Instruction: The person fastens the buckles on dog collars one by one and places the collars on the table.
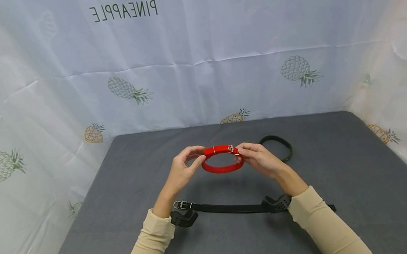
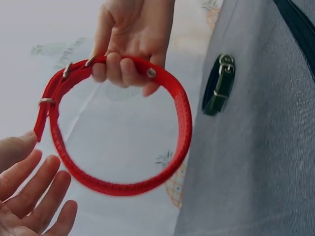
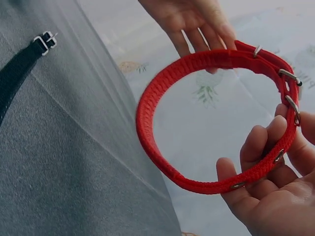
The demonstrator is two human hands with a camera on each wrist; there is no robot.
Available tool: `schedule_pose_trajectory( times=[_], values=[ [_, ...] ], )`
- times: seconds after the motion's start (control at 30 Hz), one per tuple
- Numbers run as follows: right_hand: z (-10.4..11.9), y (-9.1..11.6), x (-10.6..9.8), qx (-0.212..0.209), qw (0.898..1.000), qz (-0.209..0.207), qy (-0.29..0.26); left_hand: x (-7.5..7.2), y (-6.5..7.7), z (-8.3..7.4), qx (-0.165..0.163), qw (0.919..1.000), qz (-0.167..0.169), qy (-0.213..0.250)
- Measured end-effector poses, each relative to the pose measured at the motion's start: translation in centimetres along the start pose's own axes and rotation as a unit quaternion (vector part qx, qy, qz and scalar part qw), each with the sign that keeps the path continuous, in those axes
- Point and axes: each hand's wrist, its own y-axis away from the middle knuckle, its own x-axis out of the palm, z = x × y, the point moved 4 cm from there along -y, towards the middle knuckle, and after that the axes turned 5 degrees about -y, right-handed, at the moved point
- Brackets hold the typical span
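Observation:
A red collar [image 1: 224, 168] with silver buckle hardware is fastened into a loop and held up above the table between both hands. My left hand [image 1: 180, 171] pinches the free strap end, its thumb at the tip and the other fingers spread in the left wrist view. Beside the buckle [image 3: 290, 77], my right hand [image 1: 262, 160] grips the band, its fingers curled around it. The metal eyelets [image 3: 279, 156] along the strap show near the right fingers. Below the forearms lies a black collar [image 1: 230, 208], stretched out flat with its buckle at the left.
A dark looped collar [image 1: 273, 137] stands on the grey table [image 1: 126, 242] behind my right hand. Black wrist-worn devices [image 1: 185, 218] hang under both wrists, overlapping the black collar in the head view. White curtains [image 1: 198, 93] with pineapple prints enclose the back and sides.

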Motion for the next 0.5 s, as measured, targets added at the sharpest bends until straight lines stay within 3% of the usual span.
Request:
schedule_pose_trajectory(
  times=[0.5],
  values=[
    [-0.2,-1.4,-1.6,-0.020,0.994,-0.069,0.081,-2.5,1.4,2.4,-0.021,0.9987,-0.027,-0.037]
  ],
)
